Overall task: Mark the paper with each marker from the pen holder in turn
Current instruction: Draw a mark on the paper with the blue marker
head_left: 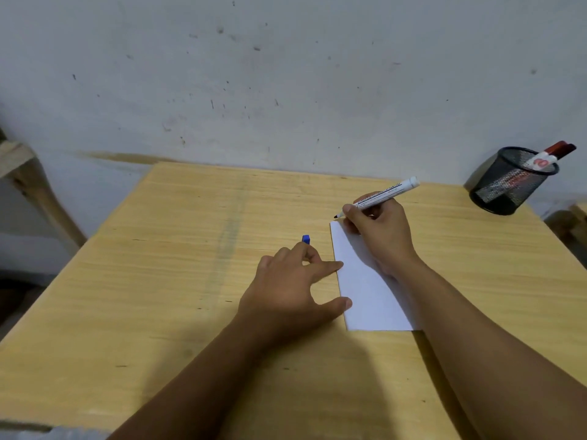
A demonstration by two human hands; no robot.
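A white sheet of paper (pixel 365 290) lies on the wooden table. My right hand (pixel 381 233) grips a white marker (pixel 386 193), uncapped, with its dark tip at the paper's far left corner. My left hand (pixel 286 284) rests beside the paper's left edge, forefinger and thumb touching the sheet, and pinches a blue cap (pixel 306 239) between its fingers. A black mesh pen holder (pixel 505 188) stands at the table's far right corner with two markers (pixel 552 152), red- and dark-capped, leaning out of it.
The light wooden table (pixel 158 281) reaches to a scuffed grey wall at the back. A wooden frame (pixel 28 179) stands off the left side. Another wooden piece (pixel 571 223) shows past the right edge.
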